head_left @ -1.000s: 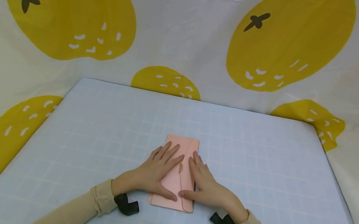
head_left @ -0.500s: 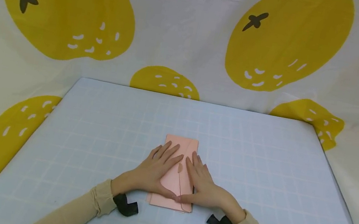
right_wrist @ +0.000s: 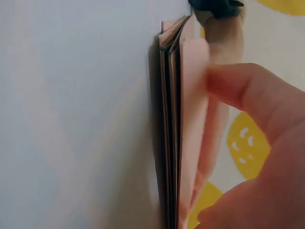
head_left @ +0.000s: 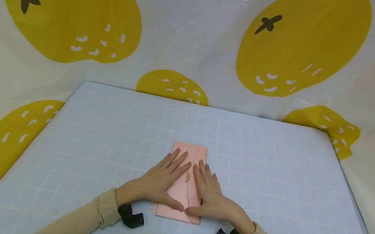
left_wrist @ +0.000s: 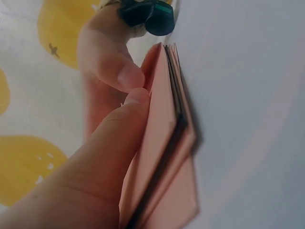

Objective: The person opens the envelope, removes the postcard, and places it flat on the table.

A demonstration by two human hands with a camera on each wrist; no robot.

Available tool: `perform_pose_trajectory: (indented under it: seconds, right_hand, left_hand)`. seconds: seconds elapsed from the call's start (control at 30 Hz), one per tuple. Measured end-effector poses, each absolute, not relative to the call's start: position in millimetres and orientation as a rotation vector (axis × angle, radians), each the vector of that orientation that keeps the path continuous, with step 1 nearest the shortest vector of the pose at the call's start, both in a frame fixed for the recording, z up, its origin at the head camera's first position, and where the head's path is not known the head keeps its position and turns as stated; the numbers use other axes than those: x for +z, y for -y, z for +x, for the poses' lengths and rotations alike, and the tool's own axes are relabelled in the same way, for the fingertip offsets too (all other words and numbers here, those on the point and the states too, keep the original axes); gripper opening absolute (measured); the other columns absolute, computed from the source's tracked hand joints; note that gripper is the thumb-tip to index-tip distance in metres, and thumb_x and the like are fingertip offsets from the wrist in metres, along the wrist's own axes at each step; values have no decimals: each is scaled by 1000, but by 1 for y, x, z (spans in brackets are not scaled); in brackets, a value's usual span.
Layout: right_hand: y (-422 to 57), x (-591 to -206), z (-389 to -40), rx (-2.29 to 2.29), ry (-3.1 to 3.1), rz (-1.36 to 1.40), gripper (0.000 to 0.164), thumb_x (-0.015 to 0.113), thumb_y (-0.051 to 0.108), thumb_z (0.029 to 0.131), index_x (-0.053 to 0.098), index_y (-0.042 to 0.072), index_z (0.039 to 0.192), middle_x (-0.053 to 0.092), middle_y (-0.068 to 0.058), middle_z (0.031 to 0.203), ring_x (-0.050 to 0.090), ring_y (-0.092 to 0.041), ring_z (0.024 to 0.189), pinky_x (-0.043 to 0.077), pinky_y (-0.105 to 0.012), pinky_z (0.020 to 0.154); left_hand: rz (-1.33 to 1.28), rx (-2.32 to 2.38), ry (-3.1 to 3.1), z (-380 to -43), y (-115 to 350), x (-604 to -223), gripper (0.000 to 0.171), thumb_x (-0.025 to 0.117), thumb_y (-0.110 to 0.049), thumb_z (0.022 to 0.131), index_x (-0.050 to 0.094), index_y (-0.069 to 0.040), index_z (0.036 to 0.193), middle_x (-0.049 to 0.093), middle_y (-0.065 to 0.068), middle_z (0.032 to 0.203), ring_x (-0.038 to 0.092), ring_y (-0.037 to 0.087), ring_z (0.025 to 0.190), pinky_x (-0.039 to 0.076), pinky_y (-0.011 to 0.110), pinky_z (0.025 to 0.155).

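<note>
A pink paper folder, shaped like a long envelope with a flap seam and a small tab, lies upright-on in the middle of the table. My left hand rests spread across its left side, and my right hand lies over its right edge. The thumbs almost meet near the folder's front end. In the left wrist view, the side of the folder shows pink layers with a dark layer between them. Several pink and dark edges of the folder also show in the right wrist view.
The table has a pale blue checked cover. Behind it and at both sides hangs a white cloth with large yellow fruit prints. Black straps sit at both wrists.
My right hand has shifted slightly left and toward me, bringing its thumb down beside the left thumb. My left hand and the folder have hardly moved.
</note>
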State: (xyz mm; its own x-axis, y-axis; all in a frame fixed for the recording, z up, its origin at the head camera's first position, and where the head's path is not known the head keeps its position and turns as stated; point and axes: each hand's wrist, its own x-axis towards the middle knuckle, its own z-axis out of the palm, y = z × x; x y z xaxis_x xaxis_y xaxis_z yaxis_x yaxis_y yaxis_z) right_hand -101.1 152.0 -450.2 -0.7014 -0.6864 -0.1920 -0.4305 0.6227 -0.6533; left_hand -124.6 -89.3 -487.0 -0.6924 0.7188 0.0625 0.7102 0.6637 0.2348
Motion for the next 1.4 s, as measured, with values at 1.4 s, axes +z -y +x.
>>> perform_pose_trajectory:
  seconds: [1.4]
  right_hand:
    - [-179, -417, -117, -764, -2430, -801, 107, 85, 21, 78, 15, -14, 152, -6, -28, 162, -7, -43, 148, -1, -58, 116]
  left_hand:
    - [1205, 375, -2825, -125, 88, -488, 127, 56, -86, 72, 6, -10, 160, -9, 14, 165, -12, 35, 150, 3, 50, 119]
